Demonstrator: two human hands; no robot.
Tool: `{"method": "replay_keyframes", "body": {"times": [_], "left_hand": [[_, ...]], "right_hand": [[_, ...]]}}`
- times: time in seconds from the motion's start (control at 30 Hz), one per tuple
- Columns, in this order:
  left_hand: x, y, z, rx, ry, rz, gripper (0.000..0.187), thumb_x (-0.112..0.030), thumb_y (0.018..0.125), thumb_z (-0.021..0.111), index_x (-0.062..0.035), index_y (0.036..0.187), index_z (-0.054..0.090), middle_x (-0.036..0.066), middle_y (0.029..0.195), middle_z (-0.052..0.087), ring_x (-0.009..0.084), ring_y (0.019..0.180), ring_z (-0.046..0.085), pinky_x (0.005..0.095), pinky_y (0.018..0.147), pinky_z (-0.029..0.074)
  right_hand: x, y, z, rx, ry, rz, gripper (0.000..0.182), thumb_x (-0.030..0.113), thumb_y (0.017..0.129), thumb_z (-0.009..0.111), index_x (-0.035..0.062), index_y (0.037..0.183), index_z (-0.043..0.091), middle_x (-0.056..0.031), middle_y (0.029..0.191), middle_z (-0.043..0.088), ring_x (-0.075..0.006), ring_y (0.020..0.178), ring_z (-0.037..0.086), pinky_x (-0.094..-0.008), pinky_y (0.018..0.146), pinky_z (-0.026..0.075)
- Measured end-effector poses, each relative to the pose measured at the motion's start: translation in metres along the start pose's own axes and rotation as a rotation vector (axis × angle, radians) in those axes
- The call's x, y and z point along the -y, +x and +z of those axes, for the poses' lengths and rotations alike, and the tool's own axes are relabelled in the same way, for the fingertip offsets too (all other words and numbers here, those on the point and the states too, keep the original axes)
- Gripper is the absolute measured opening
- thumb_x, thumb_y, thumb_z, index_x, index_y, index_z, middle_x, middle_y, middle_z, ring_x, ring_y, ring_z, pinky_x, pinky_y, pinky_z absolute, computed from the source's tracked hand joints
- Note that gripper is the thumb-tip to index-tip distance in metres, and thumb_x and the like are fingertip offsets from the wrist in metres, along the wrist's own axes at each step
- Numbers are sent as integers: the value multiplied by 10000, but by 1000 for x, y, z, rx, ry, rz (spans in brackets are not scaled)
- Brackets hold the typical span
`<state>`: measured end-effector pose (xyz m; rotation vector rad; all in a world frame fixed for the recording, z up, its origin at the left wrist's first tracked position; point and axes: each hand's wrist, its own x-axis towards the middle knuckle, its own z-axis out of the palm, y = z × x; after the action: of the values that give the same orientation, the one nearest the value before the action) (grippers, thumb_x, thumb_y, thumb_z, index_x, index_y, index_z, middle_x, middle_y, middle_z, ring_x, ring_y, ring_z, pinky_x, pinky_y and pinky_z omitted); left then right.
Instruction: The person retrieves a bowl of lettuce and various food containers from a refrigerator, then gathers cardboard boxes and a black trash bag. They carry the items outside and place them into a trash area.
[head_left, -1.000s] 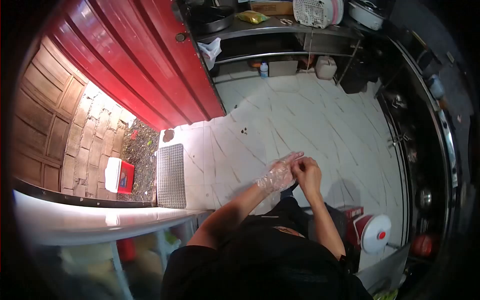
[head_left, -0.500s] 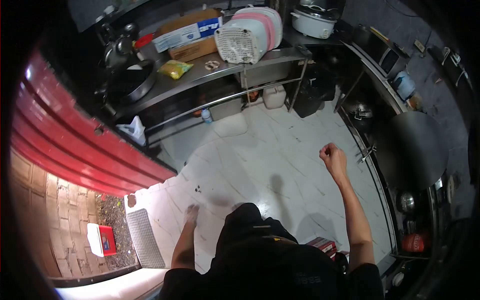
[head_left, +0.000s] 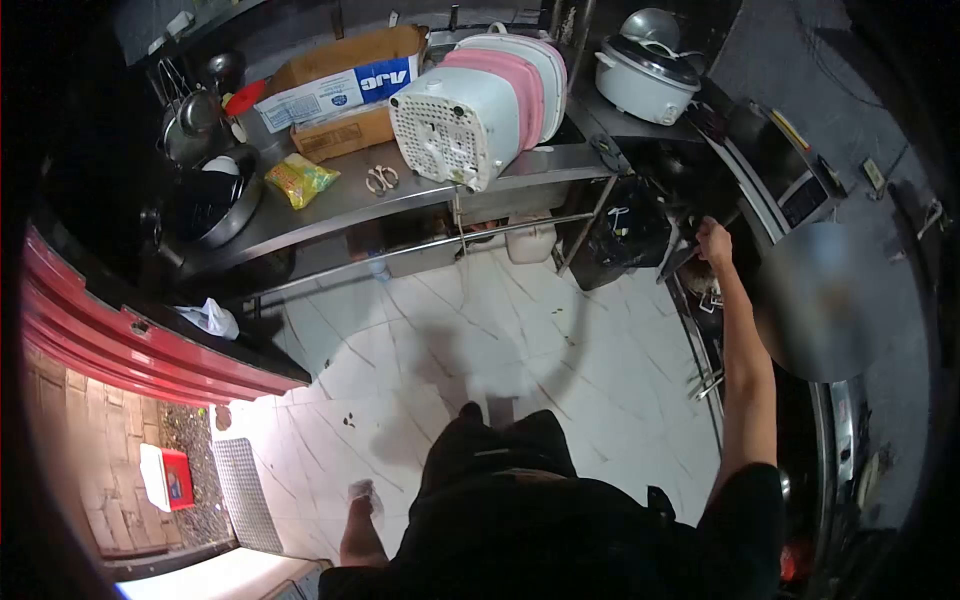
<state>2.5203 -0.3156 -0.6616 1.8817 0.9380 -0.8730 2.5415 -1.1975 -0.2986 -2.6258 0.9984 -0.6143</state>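
Note:
My right hand [head_left: 713,243] reaches forward at the right side, between the black-lined bin and the metal shelving. Its fingers look closed; a dark flat edge shows beside them, and I cannot make out what they hold, if anything. Just left of this hand is the black bin bag [head_left: 628,225] over a dark bin. Below the hand, metal pots [head_left: 705,288] sit on the low shelf. My left hand [head_left: 363,493] hangs low beside my body over the tiled floor, blurred, nearest to the doorway side.
A steel counter [head_left: 330,228] bears a cardboard box [head_left: 330,137], an upturned white-and-pink basket [head_left: 470,118], a yellow packet [head_left: 300,181] and a black pan [head_left: 205,208]. A rice cooker [head_left: 640,90] stands in the corner. A red corrugated door [head_left: 150,345] and cooler [head_left: 172,478] are at left.
My body has moved forward, so the counter appears nearer. My right hand has gone from above the floor to beside the bin and shelving. My left hand stays low at my side.

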Motion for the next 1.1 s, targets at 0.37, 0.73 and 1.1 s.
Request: {"method": "replay_keyframes", "body": {"times": [0.37,0.73,1.1], "left_hand": [[270,-206,132,-741,431,809,246,-125,697,599,-25,918,643,135,908,652,312,856,621,391,733,499],[346,-355,214,-1145,-1288,-481,348,-114,761,563,-67,1106,580,65,774,612,171,631,591,314,590,484],[497,-344,93,-1508,-821,-150,434,-188,824,571,-38,1222,482,87,859,623,232,740,613,341,650,501]], "right_hand": [[-93,9,287,1068,-1015,-866,528,292,874,509,31,1319,393,-181,1318,432,-290,1123,477,-406,895,417],[207,-392,337,1879,-49,-754,356,105,852,512,37,1201,530,-123,935,624,-226,659,653,-323,475,527],[398,-610,300,1705,-397,-1487,311,93,840,535,47,1145,575,-94,864,647,-159,601,639,-302,454,507]]}}
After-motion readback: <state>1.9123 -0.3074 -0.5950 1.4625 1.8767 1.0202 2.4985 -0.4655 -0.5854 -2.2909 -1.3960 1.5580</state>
